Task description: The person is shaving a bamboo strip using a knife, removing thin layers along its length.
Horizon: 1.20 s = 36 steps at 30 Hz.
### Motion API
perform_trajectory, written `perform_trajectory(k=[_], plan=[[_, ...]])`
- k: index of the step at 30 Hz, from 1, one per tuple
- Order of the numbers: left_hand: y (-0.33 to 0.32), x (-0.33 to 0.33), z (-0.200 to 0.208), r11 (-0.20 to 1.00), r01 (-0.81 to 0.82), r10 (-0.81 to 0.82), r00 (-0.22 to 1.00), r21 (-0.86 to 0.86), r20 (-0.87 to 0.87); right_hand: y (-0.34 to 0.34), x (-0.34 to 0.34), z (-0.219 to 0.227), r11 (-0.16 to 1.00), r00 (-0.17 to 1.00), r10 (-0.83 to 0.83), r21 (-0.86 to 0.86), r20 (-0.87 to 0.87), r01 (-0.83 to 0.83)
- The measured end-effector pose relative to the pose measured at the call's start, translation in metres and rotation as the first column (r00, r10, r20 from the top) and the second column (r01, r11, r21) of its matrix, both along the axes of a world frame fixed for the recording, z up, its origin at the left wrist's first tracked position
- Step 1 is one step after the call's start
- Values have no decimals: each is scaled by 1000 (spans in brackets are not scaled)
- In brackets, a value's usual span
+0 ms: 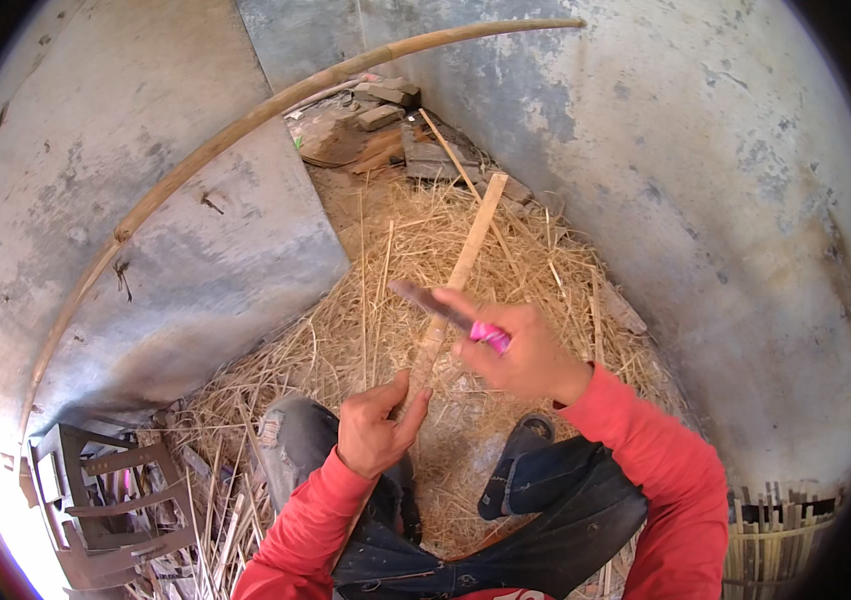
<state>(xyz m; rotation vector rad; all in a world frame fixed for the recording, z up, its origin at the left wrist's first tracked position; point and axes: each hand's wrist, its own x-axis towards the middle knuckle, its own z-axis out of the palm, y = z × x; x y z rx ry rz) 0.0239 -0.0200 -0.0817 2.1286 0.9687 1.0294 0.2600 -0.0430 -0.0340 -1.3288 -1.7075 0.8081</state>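
Observation:
My left hand (378, 428) is closed round the lower part of a flat, pale bamboo strip (471, 243), which slants up and away to the right. In my right hand (525, 352) is a knife (445, 308) with a dark blade and a pink-wrapped handle. The blade points left and crosses the strip above my left hand; whether its edge touches the strip cannot be made out. My right index finger lies along the back of the blade.
Straw-like shavings (335, 335) cover the floor between two worn walls. A long curved bamboo pole (245, 125) leans along the left. Broken bricks (390, 95) lie in the far corner. A brown plastic chair (125, 500) stands lower left, a slatted basket (775, 540) lower right.

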Motion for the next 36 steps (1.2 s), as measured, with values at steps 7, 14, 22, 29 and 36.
perform_trajectory(k=[7,14,22,29,36], plan=[[-3,-4,-1,989,6,4,998,-149,61,19,45,-3,932,943,-331,144,-42,334],[-4,-4,10,982,69,-58,996,-174,71,26,49,-2,880,909,-416,240,-22,409],[-1,-15,1,950,76,-43,992,-301,116,11,-4,-21,949,997,-73,304,-33,80],[0,-18,0,865,185,-52,958,-467,282,5,-8,-5,989,942,58,-107,-330,-98],[-3,-19,8,800,263,-86,940,-539,330,5,11,9,986,917,-68,-168,-394,1]])
